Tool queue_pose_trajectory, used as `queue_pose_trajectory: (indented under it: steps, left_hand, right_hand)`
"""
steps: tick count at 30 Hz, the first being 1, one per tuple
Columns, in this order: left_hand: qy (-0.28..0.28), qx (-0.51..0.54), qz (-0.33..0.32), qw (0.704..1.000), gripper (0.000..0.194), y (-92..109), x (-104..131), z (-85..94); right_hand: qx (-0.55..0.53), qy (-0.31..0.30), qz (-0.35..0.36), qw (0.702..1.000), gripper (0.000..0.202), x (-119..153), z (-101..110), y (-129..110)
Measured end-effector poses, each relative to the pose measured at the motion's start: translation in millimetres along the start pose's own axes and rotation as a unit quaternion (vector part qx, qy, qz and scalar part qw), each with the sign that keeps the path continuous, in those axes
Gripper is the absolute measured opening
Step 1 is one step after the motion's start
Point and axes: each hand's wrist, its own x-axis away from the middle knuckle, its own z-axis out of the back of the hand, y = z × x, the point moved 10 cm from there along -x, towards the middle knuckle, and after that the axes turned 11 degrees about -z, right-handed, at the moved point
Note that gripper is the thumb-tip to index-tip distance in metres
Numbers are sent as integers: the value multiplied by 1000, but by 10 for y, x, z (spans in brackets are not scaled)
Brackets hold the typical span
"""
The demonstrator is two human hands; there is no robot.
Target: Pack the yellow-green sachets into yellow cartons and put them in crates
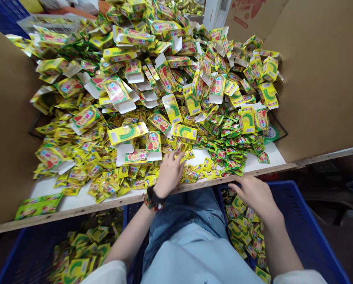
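My left hand [170, 173], with a dark band and beads at its wrist, rests over yellow sachets [194, 172] near the table's front edge, fingers spread and slightly bent. At the edge further right, my right hand [251, 193] is beside green sachets [234, 157], its thumb apart; the other fingertips are partly hidden. Behind both hands rises a large heap of small yellow-green boxes [129, 132], many with open white flaps. More yellow sachets [105, 183] lie to the left of my left hand.
Cardboard walls [321, 79] flank the white table [75, 203]. A green printed strip [38, 206] lies at its front left corner. Below the edge stand a blue crate [300, 221] at right and another blue crate [31, 244] at left, both holding filled boxes.
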Motion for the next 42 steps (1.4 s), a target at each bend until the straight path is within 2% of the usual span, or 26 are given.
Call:
queue_pose_trajectory:
  steps: [2,5,8,10,12,14,15,17,18,21,22,24,26,28,32,36,39,42]
  left_hand:
    - [-40,-91,26,995,43,-209,-248,-44]
    - [-94,-157,-1,983,37,-293,-567,-177]
    - [-99,-165,-40,980,28,-264,-686,-166]
    - [-91,-130,-49,986,19,-267,-658,-101]
    - [-66,-48,-40,996,11,-286,-585,-12]
    - [0,66,15,998,9,-354,-484,108]
    - [39,129,55,989,10,-395,-419,148]
    - [105,248,122,955,19,-408,-285,146]
    - [125,301,136,936,23,-363,-238,112]
    - [154,417,144,884,21,-165,-163,-10]
    - [164,441,151,870,23,-131,-138,-41]
    - [170,476,169,846,28,-106,-89,-100]
    - [160,489,171,840,29,-93,-55,-124]
    - [143,468,159,858,29,-77,-28,-92]
    - [116,376,122,911,24,-11,15,41]
    - [119,367,121,914,21,8,52,77]
    - [125,374,147,907,25,-27,101,53]
    - [97,437,157,880,31,14,143,-40]
  right_hand:
    - [-51,29,38,998,29,-363,-16,-147]
    - [-153,80,41,984,46,-1046,-131,-423]
    - [-252,82,57,962,47,-1528,-252,-630]
    - [-288,83,64,952,35,-1643,-271,-642]
    - [-321,90,61,941,26,-1617,-248,-572]
    - [-362,91,56,926,26,-1499,-215,-504]
    - [-377,87,56,920,27,-1420,-201,-499]
    - [-430,58,64,899,26,-1251,-187,-549]
    - [-471,32,69,879,24,-1169,-185,-596]
    - [-588,-40,73,804,21,-954,-159,-740]
    - [-604,-54,73,792,19,-895,-140,-779]
    - [-590,-68,83,800,17,-795,-89,-850]
    - [-562,-71,103,818,15,-716,-30,-907]
    - [-524,-54,126,841,14,-651,50,-944]
    - [-449,-11,176,876,17,-537,209,-1026]
    - [-412,-11,199,889,19,-484,232,-1091]
    - [-410,18,181,894,18,-486,232,-1058]
    - [-441,71,102,889,18,-524,220,-888]
